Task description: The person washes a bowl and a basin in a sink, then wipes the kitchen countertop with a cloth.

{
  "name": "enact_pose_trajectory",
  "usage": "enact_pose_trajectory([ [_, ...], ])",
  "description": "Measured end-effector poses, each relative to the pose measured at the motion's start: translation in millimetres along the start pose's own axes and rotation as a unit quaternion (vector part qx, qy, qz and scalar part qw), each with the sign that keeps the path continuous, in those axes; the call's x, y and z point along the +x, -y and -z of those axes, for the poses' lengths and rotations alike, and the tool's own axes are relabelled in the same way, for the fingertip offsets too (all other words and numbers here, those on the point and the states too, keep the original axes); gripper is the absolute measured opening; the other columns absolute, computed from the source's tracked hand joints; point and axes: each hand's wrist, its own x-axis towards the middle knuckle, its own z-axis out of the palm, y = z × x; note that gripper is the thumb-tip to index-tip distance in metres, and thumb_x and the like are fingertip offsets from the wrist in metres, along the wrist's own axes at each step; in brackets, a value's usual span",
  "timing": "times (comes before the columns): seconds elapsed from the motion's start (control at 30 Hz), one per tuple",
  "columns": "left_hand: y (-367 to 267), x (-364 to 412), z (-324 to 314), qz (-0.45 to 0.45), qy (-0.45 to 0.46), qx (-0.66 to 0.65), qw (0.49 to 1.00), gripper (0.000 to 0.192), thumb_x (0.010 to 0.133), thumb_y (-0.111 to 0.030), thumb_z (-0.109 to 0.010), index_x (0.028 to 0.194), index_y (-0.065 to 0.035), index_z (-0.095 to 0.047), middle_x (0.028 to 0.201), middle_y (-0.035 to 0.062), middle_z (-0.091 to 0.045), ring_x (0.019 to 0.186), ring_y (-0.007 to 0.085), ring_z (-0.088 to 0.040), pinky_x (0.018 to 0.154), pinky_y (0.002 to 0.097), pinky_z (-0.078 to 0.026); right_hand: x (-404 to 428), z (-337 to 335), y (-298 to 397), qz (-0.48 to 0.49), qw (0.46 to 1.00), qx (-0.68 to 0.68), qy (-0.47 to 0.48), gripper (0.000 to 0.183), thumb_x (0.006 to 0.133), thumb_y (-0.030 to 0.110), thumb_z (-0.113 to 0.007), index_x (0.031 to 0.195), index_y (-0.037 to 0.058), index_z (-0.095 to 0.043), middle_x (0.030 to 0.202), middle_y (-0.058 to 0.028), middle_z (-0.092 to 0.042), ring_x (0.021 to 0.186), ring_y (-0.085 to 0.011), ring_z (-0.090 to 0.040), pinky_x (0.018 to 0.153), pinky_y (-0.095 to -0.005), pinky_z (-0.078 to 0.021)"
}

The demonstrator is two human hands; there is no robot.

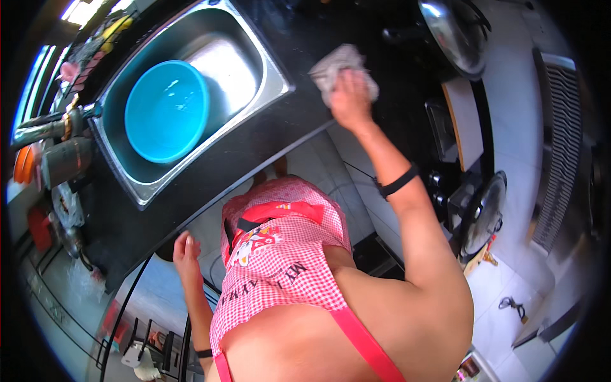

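Observation:
My right hand (352, 99) presses a crumpled, light patterned cloth (341, 59) onto the black countertop (300, 112), to the right of the sink. Its fingers lie spread over the cloth. My left hand (186, 248) hangs by the counter's front edge with the fingers loosely curled and nothing in it. Between the two, further back, the stainless steel sink (229, 107) is set into the counter. A turquoise plastic basin (167, 112) stands inside it, with some liquid or wet shine at its bottom.
A lidded pan (453, 36) stands at the back right, its handle toward the cloth. Another glass lid (484, 215) is by the stove on the right. A faucet (45, 129) and a grey container (67, 162) are left of the sink. A plastic bag (67, 205) lies nearby.

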Motion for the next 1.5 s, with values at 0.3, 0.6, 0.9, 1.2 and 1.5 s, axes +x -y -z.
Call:
enact_pose_trajectory([
  [0.3,41,-35,8,-0.012,0.049,0.056,0.997,0.033,0.092,-0.024,-0.06,0.118,-0.0035,-0.057,0.098,0.0019,-0.061,0.083,0.0105,-0.056,0.069,0.0243,-0.044,1,-9,-123,-0.343,0.935,-0.077,-0.055,0.031,0.083,0.03,-0.06,0.102,0.0052,-0.062,0.107,-0.0144,-0.063,0.104,-0.033,-0.056,0.084,-0.0477,-0.0464],
  [0.6,18,-39,11,-0.106,0.028,0.121,0.987,0.032,0.092,-0.024,-0.059,0.115,-0.0025,-0.061,0.101,0.0072,-0.066,0.093,0.0149,-0.06,0.083,0.029,-0.048,-7,8,-127,-0.317,0.946,0.068,0.012,0.043,0.078,0.023,-0.057,0.119,0.0111,-0.06,0.107,-0.0204,-0.065,0.096,-0.038,-0.062,0.084,-0.0457,-0.0491],
  [0.9,-43,0,-54,-0.105,0.253,-0.06,0.96,0.041,0.095,-0.031,-0.056,0.126,-0.0038,-0.053,0.102,0.0056,-0.063,0.092,0.013,-0.058,0.082,0.0276,-0.047,-95,130,255,-0.01,0.802,0.584,0.128,0.02,0.081,0.002,-0.063,0.1,0.0024,-0.064,0.083,-0.0013,-0.062,0.071,-0.009,-0.057,0.065,-0.0248,-0.048],
  [1.2,-27,34,50,-0.095,-0.014,-0.072,0.993,0.028,0.095,-0.036,-0.052,0.101,-0.0081,-0.053,0.07,-0.0024,-0.048,0.055,0.0065,-0.044,0.043,0.0228,-0.035,9,68,116,0.17,0.969,0.16,-0.079,0.047,0.083,0.013,-0.064,0.129,0.0084,-0.054,0.138,-0.0193,-0.045,0.127,-0.0395,-0.04,0.109,-0.045,-0.0296],
  [1.5,-3,12,198,-0.159,-0.29,-0.103,0.938,0.027,0.092,-0.019,-0.059,0.112,-0.0009,-0.06,0.087,-0.0023,-0.059,0.074,0.007,-0.052,0.068,0.0233,-0.045,-7,-38,60,0.168,0.983,0.033,-0.067,0.055,0.095,0.024,-0.042,0.146,0.0057,-0.03,0.154,-0.0149,-0.023,0.142,-0.0353,-0.02,0.113,-0.0483,-0.0188],
])
